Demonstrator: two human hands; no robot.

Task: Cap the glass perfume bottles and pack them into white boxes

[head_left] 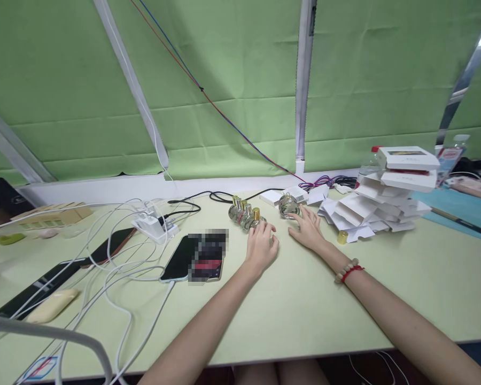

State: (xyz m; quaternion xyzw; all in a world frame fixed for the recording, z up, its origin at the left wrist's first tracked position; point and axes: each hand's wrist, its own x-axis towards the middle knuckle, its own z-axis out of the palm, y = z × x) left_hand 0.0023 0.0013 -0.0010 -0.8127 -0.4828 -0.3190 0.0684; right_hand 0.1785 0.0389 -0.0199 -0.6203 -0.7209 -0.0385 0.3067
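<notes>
Clear-glass bottles (245, 218), gold-capped, sit clustered at eleven o'clock from the left hand (261, 247); its curled fingers partly hide the nearest, and whether they grip cannot be told. The right hand (308, 229), fingers parted, partly covers a round bottle (287, 205) at its eleven o'clock. Pixelation obscures a phone (213, 261) at the left hand's nine o'clock.

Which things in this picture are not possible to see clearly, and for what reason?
Head view:
Lower part of the nearest gold-capped bottle: hidden behind the left hand.
Grip on the round bottle: unclear, as the right hand overlaps it.
Screen of the phone nearest the left hand: covered by a pixelated patch.
Print on the top white box: too small.
</notes>
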